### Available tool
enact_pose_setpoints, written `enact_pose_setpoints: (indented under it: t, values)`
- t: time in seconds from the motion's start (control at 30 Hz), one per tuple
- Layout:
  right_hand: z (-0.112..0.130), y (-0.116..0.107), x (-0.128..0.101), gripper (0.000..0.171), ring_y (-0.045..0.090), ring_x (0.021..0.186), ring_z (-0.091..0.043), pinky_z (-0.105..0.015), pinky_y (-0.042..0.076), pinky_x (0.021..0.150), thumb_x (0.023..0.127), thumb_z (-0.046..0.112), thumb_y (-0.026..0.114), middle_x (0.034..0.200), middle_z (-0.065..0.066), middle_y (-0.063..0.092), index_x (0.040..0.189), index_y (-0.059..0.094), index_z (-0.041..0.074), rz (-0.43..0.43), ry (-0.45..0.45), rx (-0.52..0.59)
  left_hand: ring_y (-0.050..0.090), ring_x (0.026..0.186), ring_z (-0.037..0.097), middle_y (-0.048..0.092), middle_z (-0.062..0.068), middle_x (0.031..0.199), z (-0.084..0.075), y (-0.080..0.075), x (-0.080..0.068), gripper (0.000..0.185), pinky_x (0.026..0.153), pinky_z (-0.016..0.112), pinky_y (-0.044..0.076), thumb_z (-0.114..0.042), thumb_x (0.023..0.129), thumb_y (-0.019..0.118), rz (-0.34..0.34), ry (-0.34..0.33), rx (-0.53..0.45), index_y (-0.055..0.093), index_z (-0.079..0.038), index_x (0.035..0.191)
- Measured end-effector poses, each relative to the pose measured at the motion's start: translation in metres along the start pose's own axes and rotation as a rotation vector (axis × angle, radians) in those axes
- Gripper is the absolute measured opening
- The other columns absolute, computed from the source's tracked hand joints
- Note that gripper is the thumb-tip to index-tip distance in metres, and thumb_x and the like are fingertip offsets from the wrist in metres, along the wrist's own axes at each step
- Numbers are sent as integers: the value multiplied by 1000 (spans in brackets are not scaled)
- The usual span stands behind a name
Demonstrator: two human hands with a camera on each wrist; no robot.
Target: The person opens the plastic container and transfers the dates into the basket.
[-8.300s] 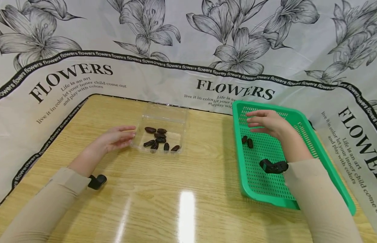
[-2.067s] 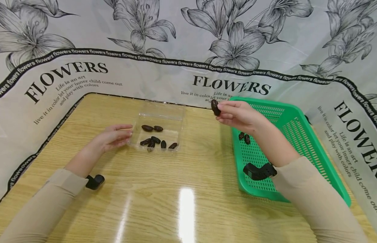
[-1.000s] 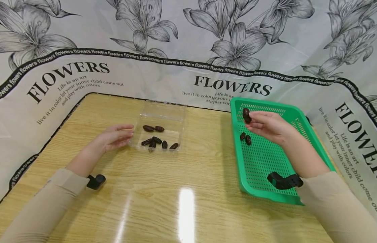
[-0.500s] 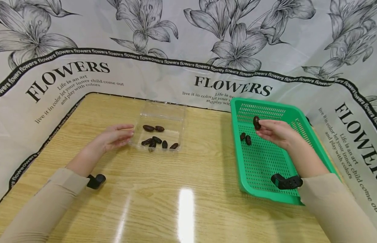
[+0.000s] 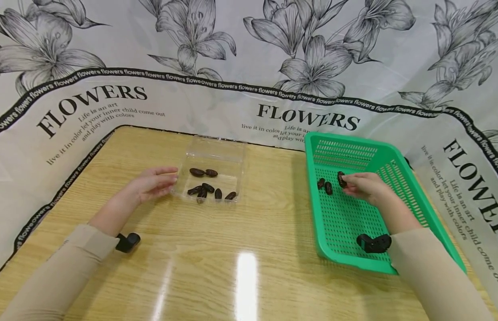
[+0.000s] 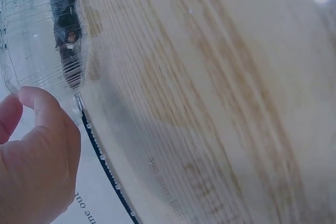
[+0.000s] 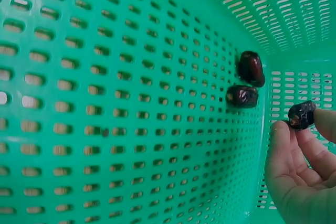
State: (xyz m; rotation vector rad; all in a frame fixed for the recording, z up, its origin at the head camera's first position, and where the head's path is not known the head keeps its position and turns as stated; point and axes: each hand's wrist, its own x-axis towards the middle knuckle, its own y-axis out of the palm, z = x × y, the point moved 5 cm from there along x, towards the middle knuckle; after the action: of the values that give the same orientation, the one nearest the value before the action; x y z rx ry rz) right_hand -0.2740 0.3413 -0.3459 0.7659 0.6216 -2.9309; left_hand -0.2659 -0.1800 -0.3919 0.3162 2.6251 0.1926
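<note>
Date (image 5: pixel 342 179) pinched in right hand (image 5: pixel 363 187), low over green basket (image 5: pixel 409 178), near 2 dates (image 5: pixel 324 185) already in it. Approx 6 dates (image 5: pixel 208 189) left in clear tray (image 5: pixel 216 151) on desk (image 5: pixel 232 249). Left hand (image 5: pixel 152 183) relaxed, fingers straight, touching tray edge. Roughly 1/3 done.

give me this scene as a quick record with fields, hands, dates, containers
right hand: pinches one date low inside the green basket
left hand: fingers straight, resting against the clear tray
dates in basket: two lying side by side on the floor
dates in tray: six
surface: wooden table
</note>
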Motion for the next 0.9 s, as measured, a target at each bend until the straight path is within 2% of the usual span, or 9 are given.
enact_pose_setpoints:
  t: [0.3,0.57,0.9]
  values:
    - [-3,2,6,50,59,68,-7,-24,55,72,96,16,50,79,-1,56,132,35,-15,1,-11,-144,59,80,6,61,-3,93,0,-1,1,60,68,15,50,-4,93,55,1,5,5,23,3,144]
    - [-8,3,9,43,59,68,-10,-25,55,70,97,15,49,79,-4,56,126,41,-15,-1,-10,-203,60,80,5,62,-4,90,1,0,2,60,67,15,51,-5,93,55,-6,3,9,25,2,145]
    - [-11,5,8,43,60,70,-10,-27,55,70,98,17,48,84,-7,55,125,42,-15,19,-25,-265,60,79,5,62,-4,91,4,-3,2,59,65,15,51,-3,93,54,-5,6,10,25,2,144]
